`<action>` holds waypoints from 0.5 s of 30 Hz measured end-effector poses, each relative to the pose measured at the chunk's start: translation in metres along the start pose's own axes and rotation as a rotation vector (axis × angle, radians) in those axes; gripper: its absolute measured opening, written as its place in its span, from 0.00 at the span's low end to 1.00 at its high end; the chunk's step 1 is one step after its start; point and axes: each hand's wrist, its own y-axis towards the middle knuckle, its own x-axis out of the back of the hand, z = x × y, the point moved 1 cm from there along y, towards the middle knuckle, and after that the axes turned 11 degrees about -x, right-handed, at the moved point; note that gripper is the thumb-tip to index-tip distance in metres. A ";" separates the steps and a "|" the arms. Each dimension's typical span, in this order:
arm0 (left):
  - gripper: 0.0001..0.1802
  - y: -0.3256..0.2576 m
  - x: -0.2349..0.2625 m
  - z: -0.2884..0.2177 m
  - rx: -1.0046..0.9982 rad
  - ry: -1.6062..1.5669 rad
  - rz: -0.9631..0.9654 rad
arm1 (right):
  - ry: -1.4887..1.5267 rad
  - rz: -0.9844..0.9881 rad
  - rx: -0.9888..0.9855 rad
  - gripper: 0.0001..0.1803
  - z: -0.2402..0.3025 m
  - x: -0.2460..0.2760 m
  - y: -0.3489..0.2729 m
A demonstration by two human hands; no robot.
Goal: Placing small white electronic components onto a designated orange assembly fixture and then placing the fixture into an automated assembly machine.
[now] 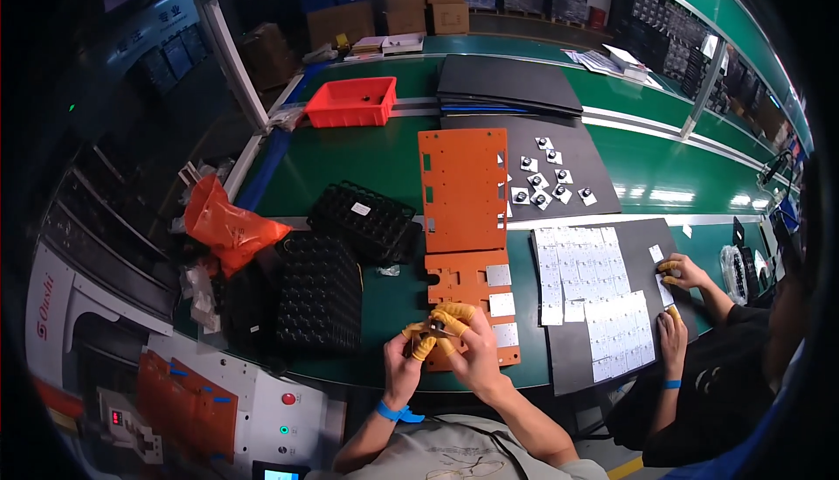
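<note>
The small part [434, 330] that both hands are pinching is mostly hidden behind the yellow fingertip covers [454, 314], so its shape is hard to tell; it is looking dark and metallic. The left hand [404, 362] and the right hand [470, 349] are both closing on it, just above the near edge of the green counter [376, 161]. The left wrist is wearing a blue band [391, 412].

Directly behind the hands, two flat orange plates are lying: a small one [463, 292] with cut-out notches, carrying three pale square pads [502, 304], and a larger one [463, 187] with rows of small holes, farther away. To the left, two black moulded trays [319, 292] with many round pockets are resting, and an orange plastic bag [223, 222] is crumpling beside them. A red plastic bin [354, 102] is standing far left.

To the right, a black mat [568, 353] is holding two sheets of white square labels [581, 275]. Another person's two hands [675, 305] are working there; this person is cut off by the picture's edge. On the farther dark mat, about nine small white squares [542, 181] are lying.
</note>
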 end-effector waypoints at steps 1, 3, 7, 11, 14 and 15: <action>0.12 0.000 -0.003 -0.001 -0.017 -0.088 -0.039 | 0.153 0.055 -0.083 0.20 0.001 0.000 -0.002; 0.11 -0.002 -0.002 0.009 -0.039 -0.051 -0.031 | 0.305 0.110 -0.166 0.19 -0.003 0.000 -0.006; 0.11 0.003 -0.008 0.014 -0.130 0.044 -0.071 | 0.467 0.291 -0.220 0.20 -0.023 0.000 -0.012; 0.13 0.036 -0.005 0.012 -0.164 0.212 -0.066 | 0.498 0.198 -0.349 0.25 -0.010 0.007 -0.010; 0.15 0.074 0.006 0.047 -0.220 0.391 -0.122 | 0.249 0.086 -0.271 0.27 -0.025 0.016 -0.013; 0.15 0.082 0.008 0.063 -0.220 0.389 -0.131 | 0.260 0.078 -0.282 0.27 -0.024 0.019 -0.014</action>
